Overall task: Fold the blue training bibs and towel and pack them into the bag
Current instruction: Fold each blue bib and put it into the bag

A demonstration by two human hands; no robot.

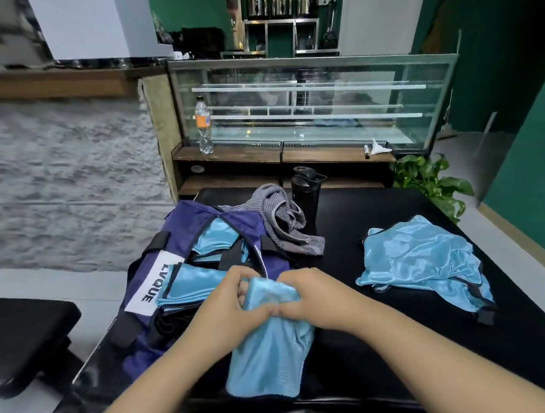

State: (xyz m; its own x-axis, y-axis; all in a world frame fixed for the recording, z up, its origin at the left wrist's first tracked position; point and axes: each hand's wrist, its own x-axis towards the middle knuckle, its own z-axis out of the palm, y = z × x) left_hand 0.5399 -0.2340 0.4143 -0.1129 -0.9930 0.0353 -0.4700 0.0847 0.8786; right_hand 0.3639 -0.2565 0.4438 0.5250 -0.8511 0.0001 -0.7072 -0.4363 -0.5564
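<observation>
My left hand (230, 301) and right hand (315, 299) pinch the folded blue bib (270, 350) together at its top edge, keeping the fold tight beside the open bag (148, 277) to their left.

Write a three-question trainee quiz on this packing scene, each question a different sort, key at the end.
1. True or false: both hands, left hand and right hand, grip the same blue bib.
2. Multiple choice: the unfolded bib pile lies A) inside the bag, B) on the black table right of the bag, C) on the floor.
3. Fill in: the open purple bag already holds folded ____ bibs.

Key: 1 true; 2 B; 3 blue.
</observation>
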